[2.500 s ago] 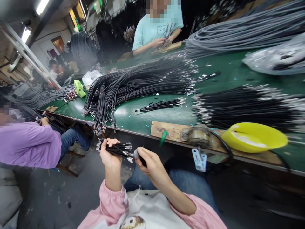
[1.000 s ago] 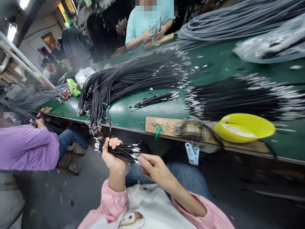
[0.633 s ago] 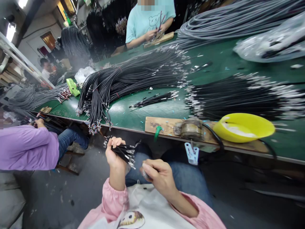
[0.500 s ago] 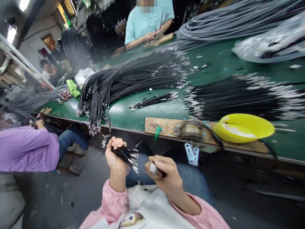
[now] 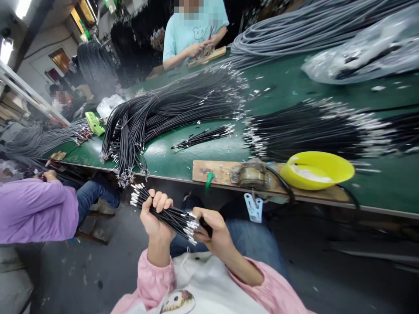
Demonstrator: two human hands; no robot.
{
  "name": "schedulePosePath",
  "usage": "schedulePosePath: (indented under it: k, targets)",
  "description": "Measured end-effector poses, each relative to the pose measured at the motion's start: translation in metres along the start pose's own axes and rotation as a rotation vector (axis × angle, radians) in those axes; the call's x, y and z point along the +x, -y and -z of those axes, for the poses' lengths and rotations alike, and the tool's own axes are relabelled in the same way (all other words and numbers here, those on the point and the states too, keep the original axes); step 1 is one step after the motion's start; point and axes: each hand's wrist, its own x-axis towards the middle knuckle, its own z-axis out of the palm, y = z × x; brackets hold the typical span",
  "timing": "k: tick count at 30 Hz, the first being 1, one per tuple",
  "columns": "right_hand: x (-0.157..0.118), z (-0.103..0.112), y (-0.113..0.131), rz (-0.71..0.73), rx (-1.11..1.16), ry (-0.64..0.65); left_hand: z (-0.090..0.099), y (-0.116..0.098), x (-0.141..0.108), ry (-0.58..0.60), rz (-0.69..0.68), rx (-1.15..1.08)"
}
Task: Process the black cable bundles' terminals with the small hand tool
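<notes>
My left hand (image 5: 159, 218) is wrapped round a bundle of short black cables (image 5: 173, 216) with silvery ends, held in front of the table edge above my lap. The bundle slants down to the right, its ends fanning out on both sides of the fist. My right hand (image 5: 212, 231) is closed at the bundle's right-hand ends; a dark object shows between its thumb and fingers, too hidden to name.
On the green table (image 5: 163, 159) lie long grey cables (image 5: 183, 102), black cables (image 5: 304, 131) and a plastic bag (image 5: 360, 56). A yellow bowl (image 5: 317, 172) and a round metal device (image 5: 252, 174) rest on a wooden board (image 5: 222, 170). Two people (image 5: 196, 35) (image 5: 39, 209) sit nearby.
My right hand has moved left to the bundle's right-hand ends. The bundle in my left hand shows more fully. The whole view has shifted slightly.
</notes>
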Motion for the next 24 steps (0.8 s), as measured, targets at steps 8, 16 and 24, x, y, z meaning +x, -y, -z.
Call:
schedulePosePath:
  k: [8, 16, 24]
  targets:
    - [0.001, -0.001, 0.011, 0.125, -0.589, -0.009, 0.004, -0.006, 0.000, 0.124, 0.022, 0.045]
    - [-0.008, 0.003, 0.012, 0.516, -0.757, -0.007, 0.004, 0.002, 0.001, -0.002, 0.054, 0.013]
    - [-0.024, 0.008, 0.016, 0.895, -0.934, -0.216, 0.003, 0.021, 0.004, -0.098, 0.105, 0.132]
